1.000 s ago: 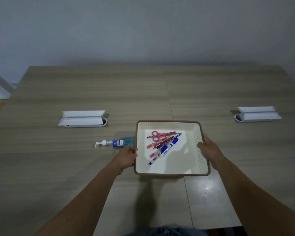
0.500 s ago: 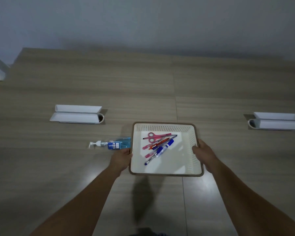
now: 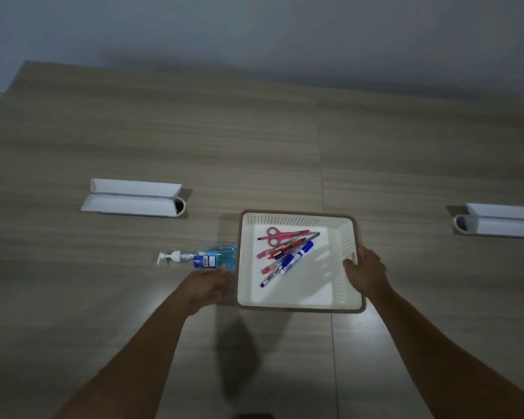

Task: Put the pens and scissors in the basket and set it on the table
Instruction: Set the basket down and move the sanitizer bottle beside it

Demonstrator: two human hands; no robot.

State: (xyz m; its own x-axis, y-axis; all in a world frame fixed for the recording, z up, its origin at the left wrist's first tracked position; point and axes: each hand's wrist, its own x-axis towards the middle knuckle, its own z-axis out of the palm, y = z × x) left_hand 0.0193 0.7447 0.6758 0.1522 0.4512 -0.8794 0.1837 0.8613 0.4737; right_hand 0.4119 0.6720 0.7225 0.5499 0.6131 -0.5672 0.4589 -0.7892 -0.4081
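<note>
Near front edge of table (image 3: 103, 297): white basket (image 3: 300, 302), pens (image 3: 288, 257) and pink scissors (image 3: 274, 235) bunched inside toward far left corner. Right hand (image 3: 365, 273) clamped on right rim, thumb hooked over. Left hand (image 3: 208, 287) at left wall, blurred; grip cannot tell. Lower level and gently, both sides together, to stop contents sliding. Blue pump bottle (image 3: 206, 258) lying just beside left wall, close to left hand; avoid nudging. White trays (image 3: 132, 198) well apart along left and right edges.

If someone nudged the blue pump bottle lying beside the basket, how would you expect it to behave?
The pump bottle lies on its side on the smooth table, so it would probably roll rather than slide. Its blue liquid likely shifts, making the motion uneven. The clear plastic looks slick, so a grip near the pump head seems safer.
</note>
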